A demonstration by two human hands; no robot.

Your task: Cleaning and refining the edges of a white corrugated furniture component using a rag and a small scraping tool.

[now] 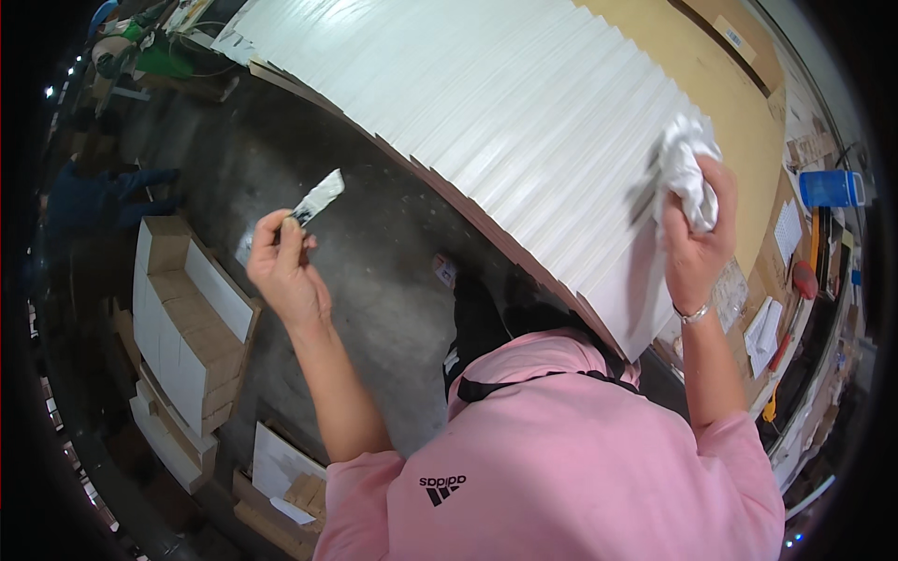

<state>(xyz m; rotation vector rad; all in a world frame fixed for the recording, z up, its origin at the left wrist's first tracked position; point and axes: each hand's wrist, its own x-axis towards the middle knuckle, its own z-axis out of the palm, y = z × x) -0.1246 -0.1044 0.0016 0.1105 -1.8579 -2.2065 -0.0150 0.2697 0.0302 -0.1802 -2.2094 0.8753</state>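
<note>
Out over the floor, my left hand (pixel 292 273) pinches a small putty knife (pixel 322 194) between thumb and fingers. Its short flat blade is coated in white and points up and to the right. My right hand (pixel 698 251) is closed round a crumpled white cloth (pixel 688 166) at the right end of a long row of white boards (pixel 468 122). These overlap like steps, with brown edges showing along the near side. The cloth is over the boards' far right edge; whether it presses on them I cannot tell.
Stacked white-faced panels (pixel 173 355) stand on the floor at left, with more pieces (pixel 285 458) lower down. On the right, a cluttered bench holds a blue container (pixel 831 189), a red-headed tool (pixel 803 280) and papers (pixel 764 335). Another person (pixel 112 192) is dimly visible far left.
</note>
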